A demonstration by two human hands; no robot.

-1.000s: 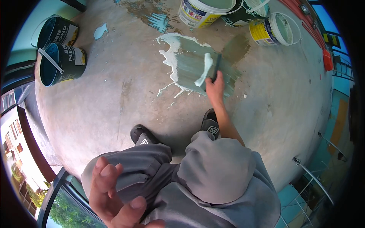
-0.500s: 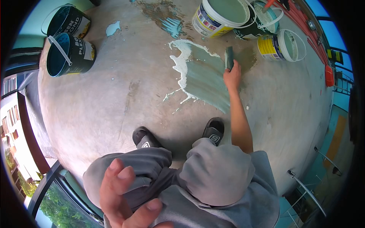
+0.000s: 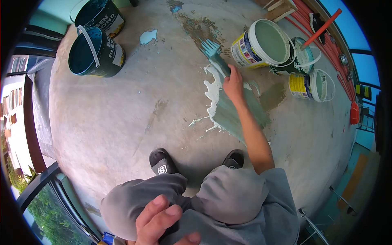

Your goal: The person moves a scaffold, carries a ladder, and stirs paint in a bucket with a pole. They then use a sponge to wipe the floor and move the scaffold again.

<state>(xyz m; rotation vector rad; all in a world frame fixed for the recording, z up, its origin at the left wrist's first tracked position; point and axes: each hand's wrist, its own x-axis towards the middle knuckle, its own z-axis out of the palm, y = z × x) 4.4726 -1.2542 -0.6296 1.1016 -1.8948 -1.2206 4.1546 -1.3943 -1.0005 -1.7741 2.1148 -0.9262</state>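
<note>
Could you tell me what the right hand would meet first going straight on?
The right hand points along its brush; ahead lies only a dark stained floor patch, it seems. The white bucket stands off that line.

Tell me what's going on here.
A person crouches on a concrete floor. Their right hand grips a brush, its bristles just past the far end of a wet pale green patch of coating. The left hand rests open on a grey-trousered knee. Open white pails of the green mix stand to the right; two dark buckets sit far left.
</note>
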